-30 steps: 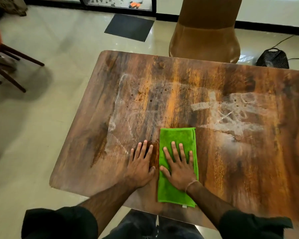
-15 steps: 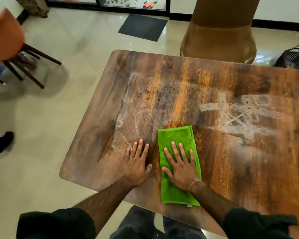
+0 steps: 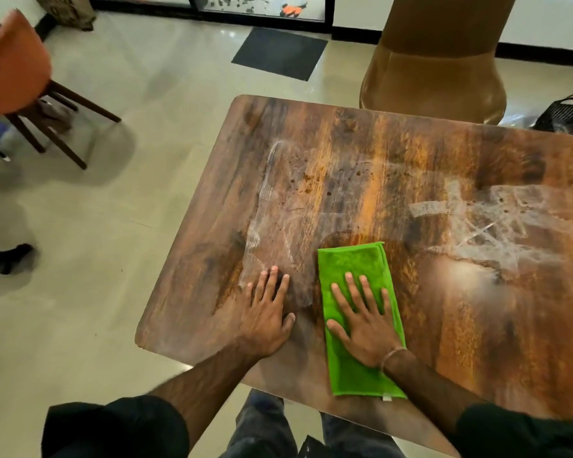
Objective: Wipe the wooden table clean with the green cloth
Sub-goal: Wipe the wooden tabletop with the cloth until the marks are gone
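Observation:
A folded green cloth point(image 3: 351, 269) lies flat on the wooden table point(image 3: 394, 153), near its front edge. My right hand point(image 3: 364, 322) presses on the cloth with straight, spread fingers. My left hand point(image 3: 267, 312) rests flat on the bare wood just left of the cloth, fingers straight. White smears point(image 3: 497, 223) cover the table's right half, and fainter streaks with brown specks point(image 3: 298, 183) mark the left half.
A tan chair point(image 3: 434, 61) stands at the table's far side. An orange chair point(image 3: 10, 64) with dark legs is on the floor at the left, and a person's foot point(image 3: 14, 256) shows at the left edge. A black fan point(image 3: 569, 117) sits at the far right.
The view has shifted, so the table sits further right in the frame. Both hands and the cloth stay in about the same place on the table.

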